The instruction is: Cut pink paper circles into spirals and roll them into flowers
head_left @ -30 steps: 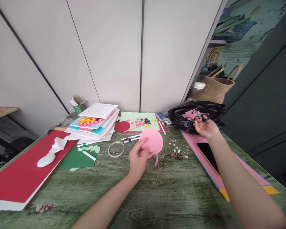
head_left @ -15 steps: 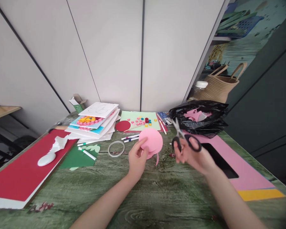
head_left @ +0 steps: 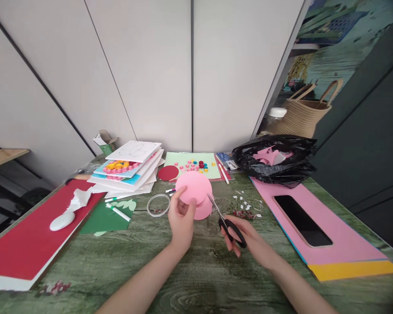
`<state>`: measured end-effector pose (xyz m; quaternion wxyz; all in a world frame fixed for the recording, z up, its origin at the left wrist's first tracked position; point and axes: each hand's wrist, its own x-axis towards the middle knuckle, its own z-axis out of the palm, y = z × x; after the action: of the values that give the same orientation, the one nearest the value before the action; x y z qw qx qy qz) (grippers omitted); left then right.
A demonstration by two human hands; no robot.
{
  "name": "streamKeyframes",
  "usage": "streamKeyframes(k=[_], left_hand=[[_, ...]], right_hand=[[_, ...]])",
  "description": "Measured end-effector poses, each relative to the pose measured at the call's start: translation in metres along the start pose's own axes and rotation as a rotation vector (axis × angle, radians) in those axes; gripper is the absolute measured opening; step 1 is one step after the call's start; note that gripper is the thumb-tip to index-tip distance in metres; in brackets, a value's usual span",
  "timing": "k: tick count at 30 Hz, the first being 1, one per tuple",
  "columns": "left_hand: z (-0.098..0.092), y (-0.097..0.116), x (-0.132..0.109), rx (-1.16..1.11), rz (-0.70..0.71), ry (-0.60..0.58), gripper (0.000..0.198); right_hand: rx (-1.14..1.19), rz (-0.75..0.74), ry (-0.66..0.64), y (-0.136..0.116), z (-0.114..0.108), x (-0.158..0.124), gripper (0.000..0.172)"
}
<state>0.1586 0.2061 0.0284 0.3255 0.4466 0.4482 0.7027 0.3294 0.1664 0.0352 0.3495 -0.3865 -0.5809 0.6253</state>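
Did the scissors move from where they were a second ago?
Yes. The scissors, in the right hand, were at the black bag; now they're left of it and lower in the picture, by the round pink paper.

I'm looking at smooth, matt pink paper (head_left: pixel 194 187) and scissors (head_left: pixel 222 217) with metal blades (head_left: pixel 217 207) and plastic handles (head_left: pixel 241 242). The bag (head_left: pixel 278 175) is gleaming in glossy, crinkled plastic.

Scissors (head_left: pixel 225 222) at pink paper (head_left: pixel 194 186)

light: soft, even | pale panels (head_left: pixel 236 78): bright | right edge: dim | edges: stretched
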Motion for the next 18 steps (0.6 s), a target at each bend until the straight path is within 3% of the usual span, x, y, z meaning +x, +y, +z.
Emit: streamKeyframes(k=[5, 18], left_hand=[[0.0, -0.003, 0.0, 0.077, -0.006, 0.001, 0.036], [0.002, -0.004, -0.011, 0.097, 0.006, -0.122, 0.035]], right_hand=[[-0.013, 0.039, 0.019, 0.003, 0.001, 0.003, 0.035], [-0.003, -0.064, 0.073, 0.006, 0.001, 0.004, 0.033]])
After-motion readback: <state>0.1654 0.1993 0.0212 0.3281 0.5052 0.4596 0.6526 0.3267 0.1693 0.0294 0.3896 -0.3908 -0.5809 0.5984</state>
